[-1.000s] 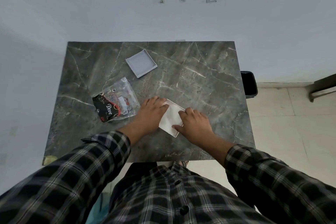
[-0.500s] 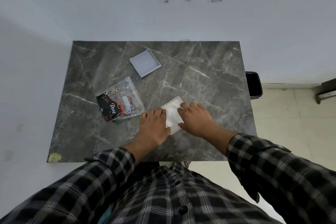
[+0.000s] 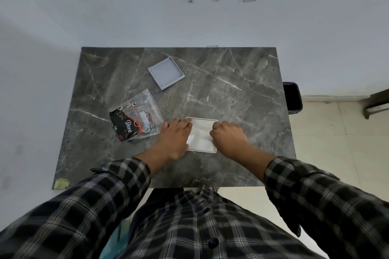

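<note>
A white square box (image 3: 201, 135) lies flat on the dark marble table (image 3: 231, 94), near the front, with something pale and folded inside it. My left hand (image 3: 173, 140) rests against the box's left edge, its fingers stretched out over the far left corner. On the opposite side my right hand (image 3: 228, 137) has its fingers curled down over the box's right edge and grips it. Both hands hide the side edges of the box.
A shallow grey square lid (image 3: 166, 72) lies toward the back of the table. A clear packet with a black "Dove" label (image 3: 135, 121) sits left of my left hand. A black bin (image 3: 292, 98) stands on the floor past the table's right edge.
The white box has turned from a diagonal lie to square with the table edge. My hands moved apart to its left and right sides, and my right fingers curled.
</note>
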